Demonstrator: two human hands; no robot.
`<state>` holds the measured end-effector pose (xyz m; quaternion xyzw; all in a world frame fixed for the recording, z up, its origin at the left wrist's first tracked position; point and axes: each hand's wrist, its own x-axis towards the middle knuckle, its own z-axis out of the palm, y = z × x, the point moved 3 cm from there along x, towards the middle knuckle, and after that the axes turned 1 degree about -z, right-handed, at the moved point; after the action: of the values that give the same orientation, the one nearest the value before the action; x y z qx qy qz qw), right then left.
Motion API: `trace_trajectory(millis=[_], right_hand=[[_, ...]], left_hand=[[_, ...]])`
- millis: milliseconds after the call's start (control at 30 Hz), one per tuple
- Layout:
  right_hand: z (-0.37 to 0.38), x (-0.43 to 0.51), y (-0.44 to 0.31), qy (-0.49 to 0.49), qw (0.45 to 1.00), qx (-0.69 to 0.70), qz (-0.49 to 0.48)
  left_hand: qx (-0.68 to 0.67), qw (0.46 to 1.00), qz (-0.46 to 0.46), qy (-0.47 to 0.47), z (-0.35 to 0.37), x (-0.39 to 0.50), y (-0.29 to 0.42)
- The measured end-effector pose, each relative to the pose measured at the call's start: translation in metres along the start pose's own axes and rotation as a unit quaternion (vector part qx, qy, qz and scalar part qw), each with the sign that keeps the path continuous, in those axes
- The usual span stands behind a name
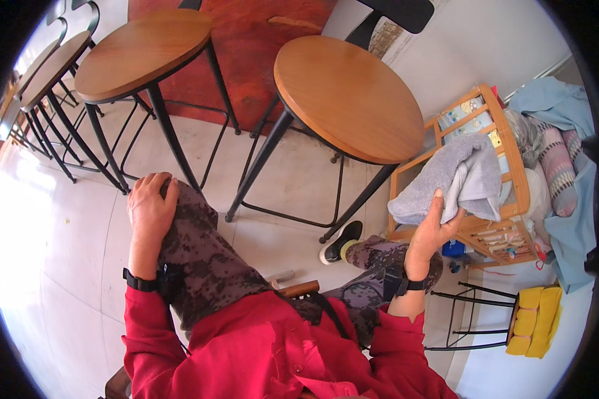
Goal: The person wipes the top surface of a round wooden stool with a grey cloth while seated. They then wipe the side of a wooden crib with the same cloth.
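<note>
My right hand [432, 232] grips a folded grey cloth [449, 182], thumb and fingers at its lower edge, held up in front of a wooden slatted crib-like frame [511, 164]. Resting on my left knee is my left hand [152, 204], with nothing seen in it; its palm side is hidden against the patterned trousers [204, 249]. Ahead of me stands a stool with a round wooden seat [349, 95] and black metal legs, apart from both hands.
More round-seated stools [145, 52] stand in a row to the left. Blue fabric [554, 104] and a patterned textile roll [556, 169] lie at the right. Below them is a black-legged stool with yellow bundles [534, 321] on it. A reddish panel [249, 55] is behind the stools.
</note>
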<state>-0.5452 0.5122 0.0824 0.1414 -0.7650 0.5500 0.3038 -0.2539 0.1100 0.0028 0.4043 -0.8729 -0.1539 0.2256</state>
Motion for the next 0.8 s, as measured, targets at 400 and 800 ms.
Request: trace_trajectory(millis=[400,800], right_hand=[[0.069,0.092,-0.047,-0.253,0.846,-0.299,-0.362],[0.095,0.058,-0.119,-0.467,0.736,-0.202,-0.447]], left_hand=[[0.006,1.0,0.006,-0.007,0.002,0.003,0.002],[0.001,1.0,-0.001,-0.012,0.004,0.005,0.003]])
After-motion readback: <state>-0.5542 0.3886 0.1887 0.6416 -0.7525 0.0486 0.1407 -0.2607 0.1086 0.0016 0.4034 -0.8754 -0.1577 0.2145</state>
